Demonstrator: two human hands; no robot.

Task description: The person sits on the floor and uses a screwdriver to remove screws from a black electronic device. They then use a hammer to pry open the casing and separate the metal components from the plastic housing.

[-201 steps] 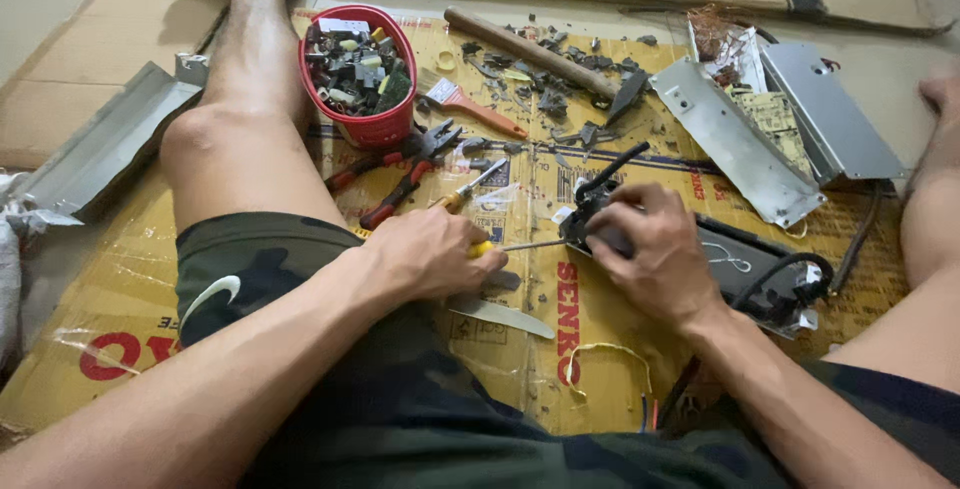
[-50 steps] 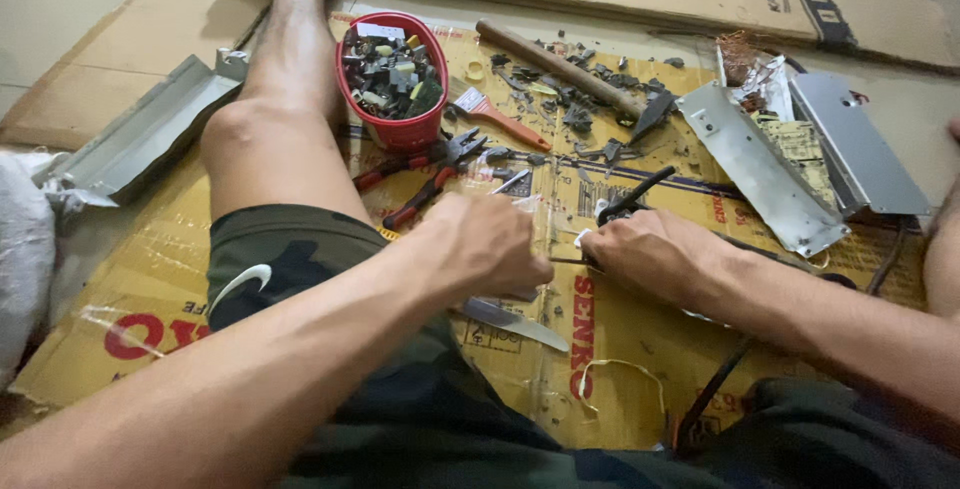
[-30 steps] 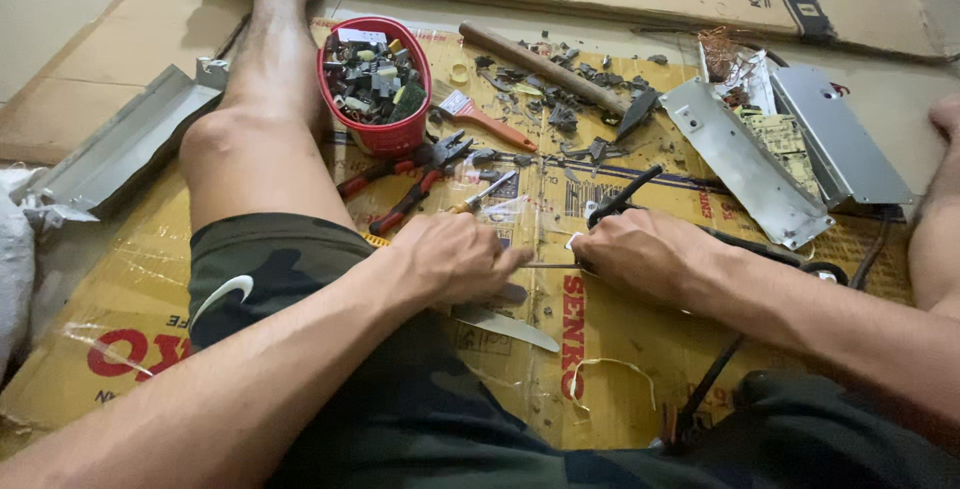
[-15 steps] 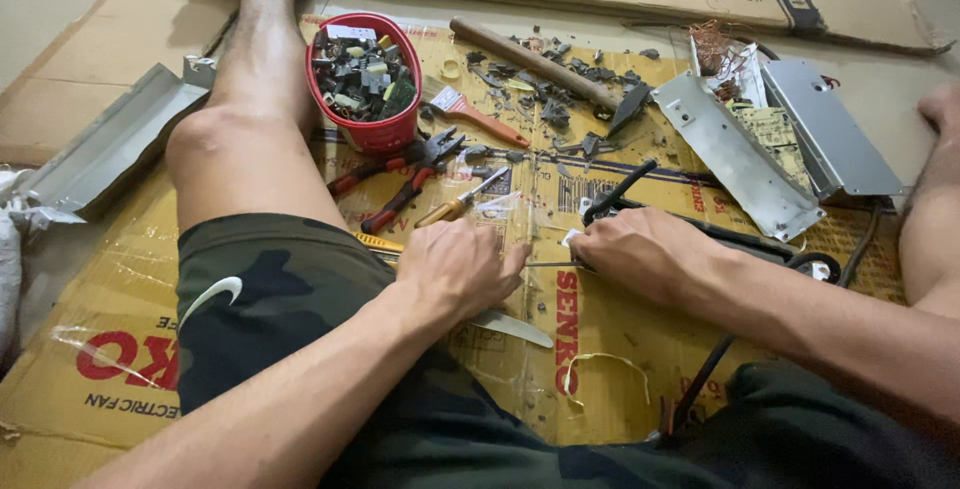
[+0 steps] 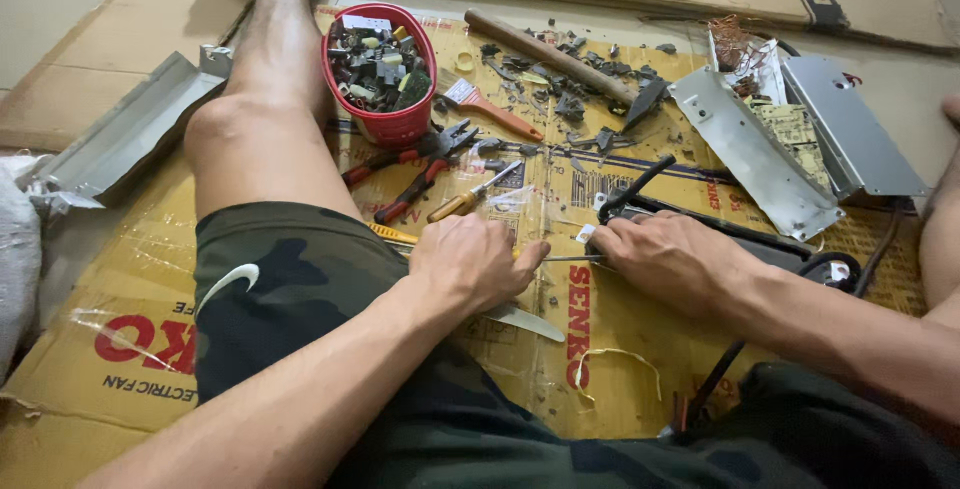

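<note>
Since half a second ago, your left hand (image 5: 475,264) stays fisted on the thin metal screwdriver (image 5: 565,258); your right hand (image 5: 665,259) grips and hides the black part (image 5: 640,211).

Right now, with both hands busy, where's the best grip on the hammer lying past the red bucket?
Take the hammer by its wooden handle, about mid-length, coming from above. It lies flat and diagonal on the cardboard, with the handle's upper-left end bare and free near the red bucket. The dark head at lower right sits among scattered scrap pieces, so that end is probably awkward.
</note>
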